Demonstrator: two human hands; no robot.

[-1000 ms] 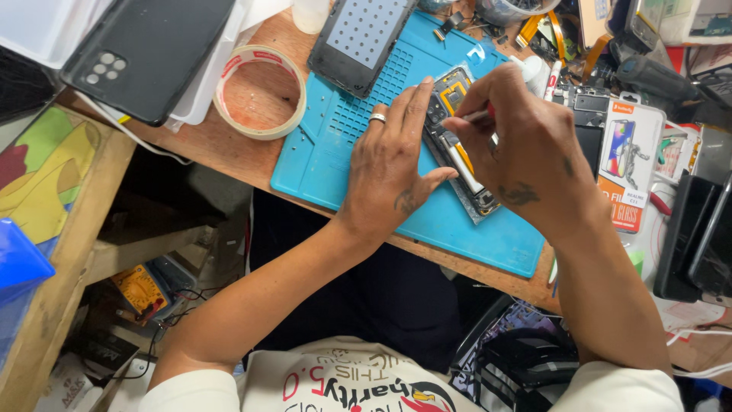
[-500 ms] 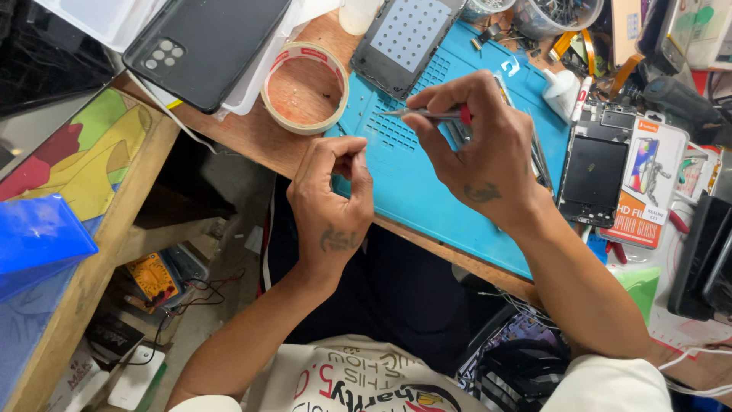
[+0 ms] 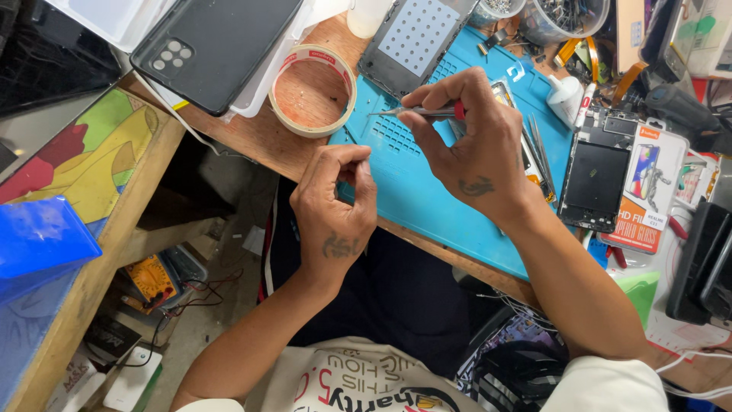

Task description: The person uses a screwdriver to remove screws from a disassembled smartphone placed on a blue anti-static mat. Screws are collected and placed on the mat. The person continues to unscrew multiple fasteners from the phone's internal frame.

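Bench: your blue mat (image 3: pixel 427 191) reaches the wooden edge, tape roll (image 3: pixel 313 90) beside it.
Right hand (image 3: pixel 473 145): pinching tweezers (image 3: pixel 415 111) over the mat.
Left hand (image 3: pixel 333 210): fingertips pinched together at the edge; contents unclear.

- Light is bright and even, falling from above; colours read clean and nothing is burnt out.
- Shadows are soft: a faint one lies on the blue mat (image 3: pixel 427 198) under the right hand (image 3: pixel 476 149), and deep shade fills the space below the surface's near edge.
- Mild glare shows on the black phone back (image 3: pixel 217 42) at the far left corner and on the glossy packet (image 3: pixel 648 191) at the right edge.
- Focus is sharp at the centre; both hands are crisp, the left hand (image 3: pixel 332 210) included.
- Wide-lens bending tilts the surface's edges; the corners look slightly soft.
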